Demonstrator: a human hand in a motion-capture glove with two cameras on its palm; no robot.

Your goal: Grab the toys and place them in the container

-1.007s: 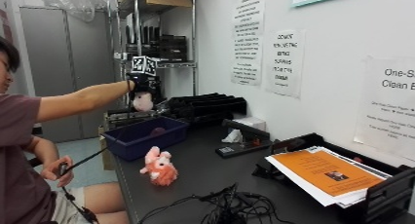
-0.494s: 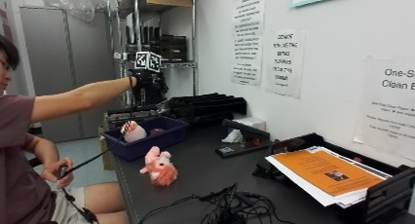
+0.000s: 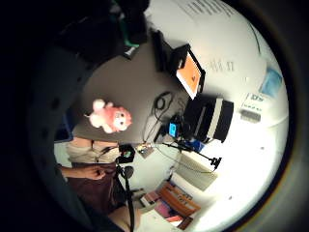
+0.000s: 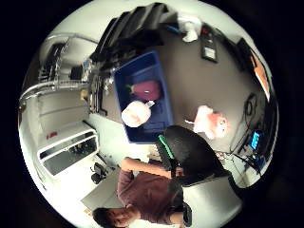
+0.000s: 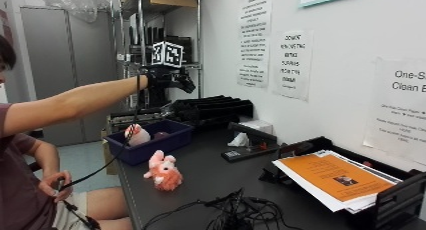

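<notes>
My gloved right hand [image 5: 170, 78] hangs high above the blue container [image 5: 152, 146], its fingers relaxed and holding nothing. Inside the container [image 4: 156, 118] lie a pale pink-and-white toy [image 5: 138, 135] [image 4: 136, 114] and a dark purple toy [image 5: 161, 135] [image 4: 147, 89]. A pink plush animal [image 5: 164, 171] [image 4: 210, 121] [image 3: 109, 117] stands on the dark table [image 5: 213, 185] just in front of the container.
Black stacked trays [image 5: 213, 110] sit behind the container. A tissue and a remote [image 5: 245, 151] lie mid-table. Tangled cables [image 5: 233, 212] cover the near edge. A paper tray with an orange sheet [image 5: 339, 180] is at the right. A metal shelf [image 5: 143, 50] stands behind.
The pale toy left my hand and dropped into the blue container. My hand has risen and moved a little toward the wall, now holding nothing.
</notes>
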